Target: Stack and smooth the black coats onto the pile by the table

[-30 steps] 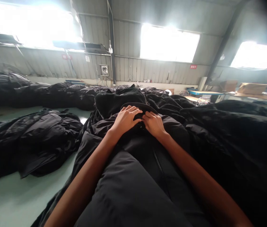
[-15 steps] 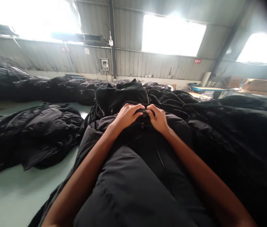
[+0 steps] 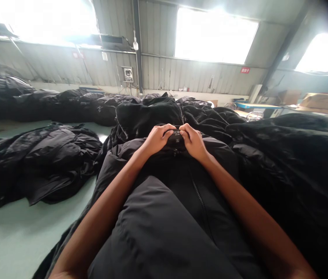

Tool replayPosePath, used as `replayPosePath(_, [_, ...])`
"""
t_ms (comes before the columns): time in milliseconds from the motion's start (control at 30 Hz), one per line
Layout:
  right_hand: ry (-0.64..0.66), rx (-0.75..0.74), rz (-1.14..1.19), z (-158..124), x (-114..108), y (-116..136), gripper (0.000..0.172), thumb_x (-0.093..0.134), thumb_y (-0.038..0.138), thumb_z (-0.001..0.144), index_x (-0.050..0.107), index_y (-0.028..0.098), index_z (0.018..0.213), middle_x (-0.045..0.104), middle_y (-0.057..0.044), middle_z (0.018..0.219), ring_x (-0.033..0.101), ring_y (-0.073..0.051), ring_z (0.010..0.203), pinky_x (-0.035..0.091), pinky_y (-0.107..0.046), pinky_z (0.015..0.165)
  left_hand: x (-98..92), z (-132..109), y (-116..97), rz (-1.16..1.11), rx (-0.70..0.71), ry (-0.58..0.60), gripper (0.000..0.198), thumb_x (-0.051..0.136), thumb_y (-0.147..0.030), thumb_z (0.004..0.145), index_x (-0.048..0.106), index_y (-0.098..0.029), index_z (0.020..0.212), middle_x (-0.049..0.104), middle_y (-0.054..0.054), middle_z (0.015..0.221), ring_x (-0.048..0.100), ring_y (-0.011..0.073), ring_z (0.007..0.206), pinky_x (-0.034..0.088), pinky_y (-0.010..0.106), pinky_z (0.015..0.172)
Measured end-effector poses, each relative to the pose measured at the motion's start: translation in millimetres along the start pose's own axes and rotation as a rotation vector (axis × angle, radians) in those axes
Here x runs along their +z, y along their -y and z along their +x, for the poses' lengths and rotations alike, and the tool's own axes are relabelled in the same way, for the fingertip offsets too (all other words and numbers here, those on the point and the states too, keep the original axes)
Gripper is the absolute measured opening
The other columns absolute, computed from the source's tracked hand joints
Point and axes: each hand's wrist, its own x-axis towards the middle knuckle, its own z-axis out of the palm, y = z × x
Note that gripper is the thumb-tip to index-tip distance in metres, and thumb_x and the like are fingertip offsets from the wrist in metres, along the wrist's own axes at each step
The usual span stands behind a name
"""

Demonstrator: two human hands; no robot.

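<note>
Right at the centre of the frame, the collar (image 3: 176,140) of the black jacket (image 3: 158,228) sits bunched between your two hands, with a small label (image 3: 176,134) bearing pale letters showing in the gap between your fingertips. Your left hand (image 3: 157,139) is closed on the collar from the left of that label, fingers curled over the top edge. Your right hand (image 3: 194,144) grips it from the right in the same way, so the two hands nearly meet over the label. The jacket runs from the collar down to the bottom edge of the frame, lying flat under your forearms, and its zipper (image 3: 201,199) goes down the front, slightly right of centre.

Just behind the collar a dark folded garment (image 3: 148,112) stands up. To the right, a broad heap of black jackets (image 3: 291,166) fills the frame's right side. At the left middle, a separate pile of jackets (image 3: 38,162) lies on the pale green floor (image 3: 9,236), and a long row of black garments (image 3: 65,104) runs along the far wall. In the upper right, cardboard boxes (image 3: 320,100) rest on a table (image 3: 256,105). Bright windows (image 3: 214,37) glare across the top, with a small wall box (image 3: 128,73) and a red sign (image 3: 245,70) below them.
</note>
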Motion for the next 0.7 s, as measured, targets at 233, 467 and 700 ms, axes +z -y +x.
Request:
replayPosePath(233, [-0.123,-0.015,-0.298,-2.5,-7.3,5.4,0.038,0.035,0.041,0.111,0.068,0.024,0.115,0.073,-0.01,0.124,0.062,-0.027,0.122,0.038,-0.04,0.114,-12.4,-7.2,-8.4,0.194,0.054,-0.314,0.032,0.056,-0.038,0.106,0.074,-0.025,0.129,0.067,0.009,0.142,0.061,0.0253,0.134,0.044,0.04,0.12])
replayPosePath(467, [0.048,0.097,-0.359,-1.3,-7.1,-0.9,0.048,0.03,0.047,0.112,0.071,0.023,0.119,0.076,-0.009,0.104,0.07,-0.025,0.101,0.047,-0.035,0.098,-29.4,-12.4,-10.2,0.165,-0.017,0.143,0.034,0.072,-0.057,0.095,0.079,-0.024,0.097,0.078,0.003,0.091,0.073,0.0211,0.088,0.057,0.032,0.091])
replayPosePath(700, [0.443,0.289,-0.475,0.8,25.6,-40.8,0.053,0.043,0.051,0.11,0.054,0.028,0.156,0.038,-0.011,0.173,0.019,-0.034,0.165,0.014,-0.068,0.129,18.1,-17.3,48.2,0.267,-0.278,0.449,0.047,0.059,-0.051,0.103,0.063,-0.041,0.149,0.043,0.005,0.172,0.024,0.0338,0.166,0.01,0.072,0.129])
